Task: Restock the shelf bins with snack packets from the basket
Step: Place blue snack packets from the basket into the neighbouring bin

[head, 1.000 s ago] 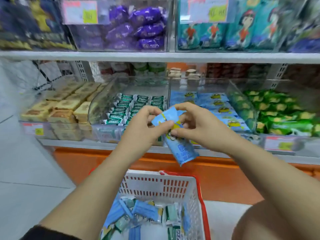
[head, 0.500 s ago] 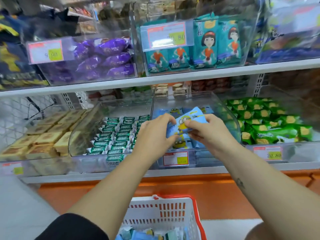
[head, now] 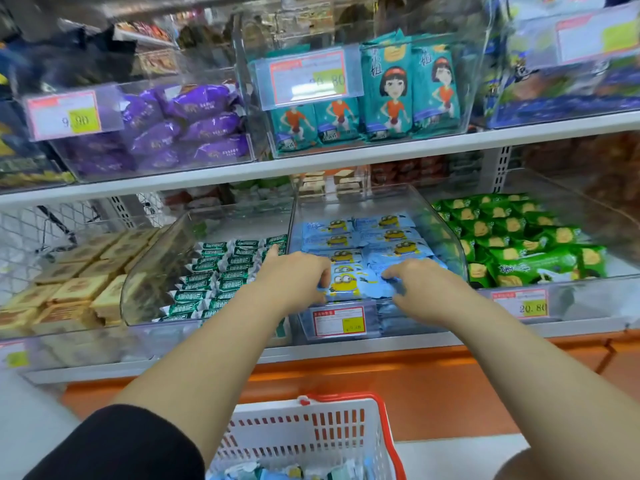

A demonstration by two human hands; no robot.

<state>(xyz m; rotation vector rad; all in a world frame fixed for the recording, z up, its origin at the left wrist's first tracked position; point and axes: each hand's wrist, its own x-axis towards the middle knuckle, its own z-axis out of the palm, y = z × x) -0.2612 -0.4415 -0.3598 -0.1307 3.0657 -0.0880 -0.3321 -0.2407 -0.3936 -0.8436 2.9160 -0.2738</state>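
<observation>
A blue snack packet [head: 353, 284] with a yellow cartoon figure lies at the front of the clear middle bin [head: 446, 223], on top of other blue packets. My left hand [head: 294, 278] pinches its left edge with curled fingers. My right hand [head: 419, 282] pinches its right edge. Both hands reach into the bin over its front wall. The white basket [head: 311, 434] with a red rim stands below, near my body, with several blue and green packets in it.
Left of the blue bin is a bin of green-and-white bars [head: 221, 271], then tan boxed cakes [head: 69, 289]. To the right lie green packets [head: 519, 244]. On the upper shelf [head: 346, 157] stand purple packets [head: 194, 126] and teal packets [head: 391, 95].
Both hands carried the blue packet from above the basket up and forward into the middle bin and lowered it onto the stack. The view tilted up towards the shelves.
</observation>
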